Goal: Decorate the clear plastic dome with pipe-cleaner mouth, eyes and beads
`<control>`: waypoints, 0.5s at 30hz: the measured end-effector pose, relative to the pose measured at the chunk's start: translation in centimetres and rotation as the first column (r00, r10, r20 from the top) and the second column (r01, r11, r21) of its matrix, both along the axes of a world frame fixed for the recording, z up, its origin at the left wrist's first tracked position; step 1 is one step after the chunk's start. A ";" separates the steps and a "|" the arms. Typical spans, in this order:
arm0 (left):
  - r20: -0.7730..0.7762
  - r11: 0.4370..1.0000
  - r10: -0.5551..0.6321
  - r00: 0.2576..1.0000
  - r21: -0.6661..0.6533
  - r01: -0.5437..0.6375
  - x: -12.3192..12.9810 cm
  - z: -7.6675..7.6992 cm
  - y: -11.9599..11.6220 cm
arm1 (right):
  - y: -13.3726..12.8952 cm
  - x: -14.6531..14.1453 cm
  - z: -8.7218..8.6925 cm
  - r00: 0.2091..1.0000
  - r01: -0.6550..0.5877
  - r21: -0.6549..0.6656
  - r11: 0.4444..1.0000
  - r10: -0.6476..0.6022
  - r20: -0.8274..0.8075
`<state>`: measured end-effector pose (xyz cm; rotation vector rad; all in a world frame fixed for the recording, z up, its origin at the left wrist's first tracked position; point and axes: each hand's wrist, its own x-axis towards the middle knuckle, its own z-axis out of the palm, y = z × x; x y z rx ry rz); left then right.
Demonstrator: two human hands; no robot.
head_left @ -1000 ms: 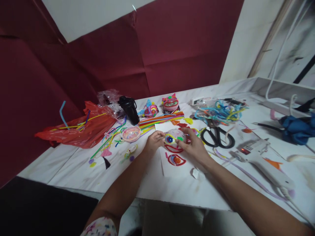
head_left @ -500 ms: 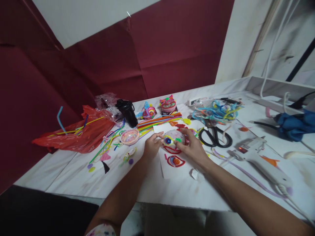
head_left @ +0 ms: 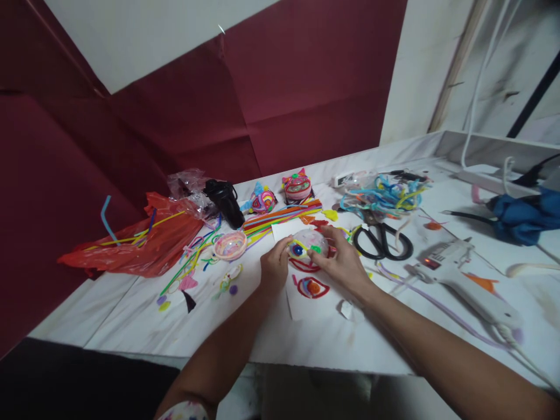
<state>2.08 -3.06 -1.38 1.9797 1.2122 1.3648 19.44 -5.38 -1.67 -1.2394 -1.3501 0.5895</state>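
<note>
Between my two hands is a pale, rounded clear ball [head_left: 308, 238] bearing a yellow-rimmed blue eye shape and a green spot. My left hand [head_left: 275, 262] grips its left side, fingers curled round the edge. From the right, my right hand [head_left: 343, 259] holds it, the thumb pressed near the green spot. Under the ball lies a white sheet of paper [head_left: 301, 306]. On this sheet, just below the ball, rests a red-outlined eye shape [head_left: 313, 287] with an orange centre. Part of a red curved outline shows at the ball's lower edge.
Black-handled scissors [head_left: 382, 242] and a white glue gun [head_left: 468, 280] with a lit red spot lie right. Behind are colourful pipe cleaners [head_left: 284, 216] and two decorated balls [head_left: 297, 185]. A red plastic bag [head_left: 149, 245] and a pink-rimmed clear bowl [head_left: 230, 245] are left.
My left hand has closed in on the ball's left side, its fingers now wrapped more tightly. My right hand stays on the ball. The view has shifted slightly.
</note>
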 end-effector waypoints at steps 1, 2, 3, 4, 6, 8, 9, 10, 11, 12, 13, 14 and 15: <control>-0.042 0.999 -0.004 0.999 0.038 0.005 0.0 0.0 0.0 | 0.0 -0.1 0.0 1.000 0.004 0.005 1.000 -0.004 -0.002; -0.078 0.998 -0.011 0.997 0.066 0.017 -0.1 -0.1 0.0 | 0.0 -0.1 0.1 1.000 0.009 0.012 1.000 -0.009 0.001; -0.106 0.996 -0.023 0.994 0.082 0.032 -0.1 -0.1 0.0 | 0.0 -0.2 0.1 1.000 0.014 0.019 1.000 -0.014 0.005; -0.127 0.995 -0.034 0.991 0.089 0.046 -0.1 -0.1 -0.1 | 0.0 -0.2 0.2 1.000 0.020 0.024 0.999 -0.021 0.010; -0.154 0.993 -0.044 0.987 0.098 0.059 0.0 -0.1 -0.3 | -0.1 -0.2 0.3 0.999 0.034 0.024 0.999 -0.035 0.016; -0.175 0.992 -0.040 0.984 0.109 0.059 0.2 -0.1 -0.6 | -0.1 -0.2 0.4 0.999 0.044 0.018 0.999 -0.044 0.018; -0.183 0.992 -0.034 0.982 0.117 0.056 0.3 0.0 -0.7 | -0.1 -0.2 0.4 0.999 0.046 0.019 0.999 -0.047 0.019; -0.191 0.991 -0.026 0.981 0.126 0.050 0.5 0.0 -0.9 | -0.2 -0.2 0.4 0.999 0.047 0.024 0.999 -0.048 0.021; -0.196 0.990 -0.016 0.980 0.134 0.043 0.6 0.1 -1.0 | -0.2 -0.2 0.4 0.999 0.046 0.031 0.998 -0.046 0.023; -0.199 0.990 -0.005 0.980 0.139 0.033 0.8 0.1 -1.2 | -0.1 -0.2 0.3 0.999 0.044 0.039 0.998 -0.045 0.023; -0.199 0.990 0.007 0.980 0.141 0.021 0.9 0.2 -1.2 | -0.1 -0.2 0.2 0.999 0.042 0.047 0.998 -0.043 0.019; -0.200 0.990 0.022 0.979 0.143 0.007 1.0 0.2 -1.3 | 0.0 -0.2 0.1 0.999 0.040 0.056 0.998 -0.041 0.015; -0.202 0.990 0.039 0.979 0.144 -0.009 1.1 0.2 -1.3 | 0.0 -0.2 0.0 0.999 0.041 0.067 0.997 -0.042 0.013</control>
